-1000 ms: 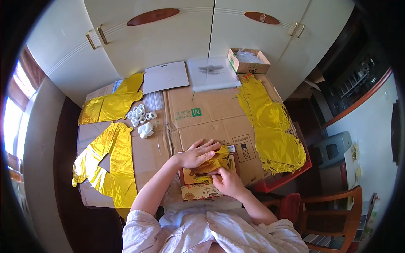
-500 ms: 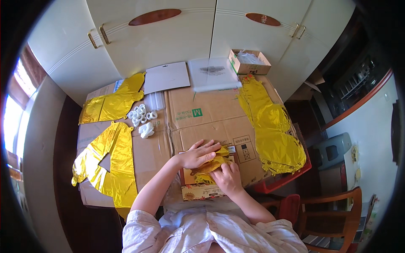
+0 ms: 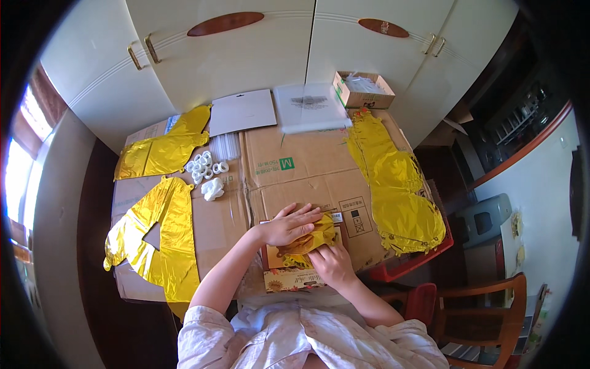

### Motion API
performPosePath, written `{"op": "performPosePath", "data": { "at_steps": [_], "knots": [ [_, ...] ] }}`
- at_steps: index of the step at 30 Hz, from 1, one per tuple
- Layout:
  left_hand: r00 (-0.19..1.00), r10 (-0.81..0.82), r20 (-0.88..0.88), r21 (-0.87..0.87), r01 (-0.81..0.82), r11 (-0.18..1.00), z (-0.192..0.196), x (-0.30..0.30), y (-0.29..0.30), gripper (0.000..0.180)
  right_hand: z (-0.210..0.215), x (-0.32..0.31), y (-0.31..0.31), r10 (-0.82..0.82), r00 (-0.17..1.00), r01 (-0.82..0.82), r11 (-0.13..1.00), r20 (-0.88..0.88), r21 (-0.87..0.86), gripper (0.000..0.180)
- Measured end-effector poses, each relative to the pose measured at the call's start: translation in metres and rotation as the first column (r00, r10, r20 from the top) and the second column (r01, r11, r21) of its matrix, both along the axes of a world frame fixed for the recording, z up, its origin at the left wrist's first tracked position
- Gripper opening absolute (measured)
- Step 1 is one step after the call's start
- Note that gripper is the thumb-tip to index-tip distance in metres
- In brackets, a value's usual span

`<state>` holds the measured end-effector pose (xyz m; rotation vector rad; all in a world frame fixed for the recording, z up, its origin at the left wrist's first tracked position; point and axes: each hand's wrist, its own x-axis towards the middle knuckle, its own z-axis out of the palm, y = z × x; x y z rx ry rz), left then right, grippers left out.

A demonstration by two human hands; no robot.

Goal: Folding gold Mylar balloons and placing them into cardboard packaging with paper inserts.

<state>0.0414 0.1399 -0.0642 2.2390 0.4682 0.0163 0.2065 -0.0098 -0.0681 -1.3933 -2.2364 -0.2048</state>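
A folded gold foil balloon point(image 3: 322, 234) lies on a printed box or card point(image 3: 296, 282) at the table's near edge. My left hand point(image 3: 287, 227) rests flat across the foil's upper part, fingers stretched out. At the foil's lower right edge, my right hand point(image 3: 332, 263) has its fingers bent and closed on the foil. Its fingertips are partly hidden under the fold. More gold foil shows below the fold, against the printed surface.
Flat gold foil balloons lie at the left point(image 3: 178, 215), far left point(image 3: 153, 154) and right point(image 3: 399, 190). White tape rolls point(image 3: 203, 167), clear straws point(image 3: 226, 147), a white sheet point(image 3: 243, 113), a plastic bag point(image 3: 307, 111) and a small carton point(image 3: 362, 98) also sit on the cardboard point(image 3: 295, 184).
The raised foil between my hands has flattened, its fold now lying lower under my left palm. My right hand has shifted slightly; my left hand has barely moved.
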Motion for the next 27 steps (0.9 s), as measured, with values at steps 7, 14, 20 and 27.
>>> {"op": "performPosePath", "data": {
  "at_steps": [7, 14, 20, 27],
  "knots": [
    [0.992, -0.070, -0.108, 0.146, 0.086, 0.986, 0.002, 0.003, -0.001, 0.052, -0.005, -0.002, -0.010, 0.006, 1.000, -0.003, 0.976, 0.015, -0.217, 0.017],
    [0.988, -0.063, -0.141, 0.299, 0.104, 0.949, 0.000, 0.005, -0.008, 0.052, 0.003, -0.009, -0.025, -0.006, 1.000, 0.010, 0.961, 0.017, -0.275, 0.025],
    [0.990, -0.044, -0.137, 0.453, 0.102, 0.886, -0.001, 0.006, -0.017, 0.051, 0.011, 0.002, -0.035, 0.044, 0.999, -0.044, 0.996, -0.014, -0.080, 0.022],
    [0.991, -0.008, -0.130, 0.593, 0.084, 0.801, 0.003, 0.008, -0.028, 0.056, 0.014, 0.034, -0.026, -0.016, 0.973, 0.007, 0.999, -0.229, -0.039, 0.022]
  ]
}}
